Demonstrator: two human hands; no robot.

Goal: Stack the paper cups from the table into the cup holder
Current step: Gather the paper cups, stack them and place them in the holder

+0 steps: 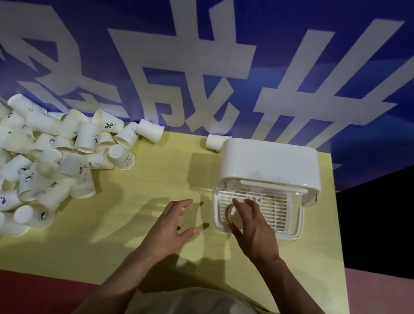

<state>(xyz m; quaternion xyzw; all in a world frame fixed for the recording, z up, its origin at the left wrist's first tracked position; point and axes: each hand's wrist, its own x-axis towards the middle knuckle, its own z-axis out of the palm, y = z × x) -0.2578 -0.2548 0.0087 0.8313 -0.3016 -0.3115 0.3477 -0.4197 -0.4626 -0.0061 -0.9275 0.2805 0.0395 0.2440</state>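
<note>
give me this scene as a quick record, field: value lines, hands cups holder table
left hand: open, fingers spread, above the bare table, holding nothing
right hand: fingers curled round a paper cup at the front of the cup holder
cup holder: white, right side of the table, slatted tray at its front
loose paper cups: big jumbled pile on the left, most lying on their sides
stray cup: on its side, just left of the holder's back
table: yellow top
</note>
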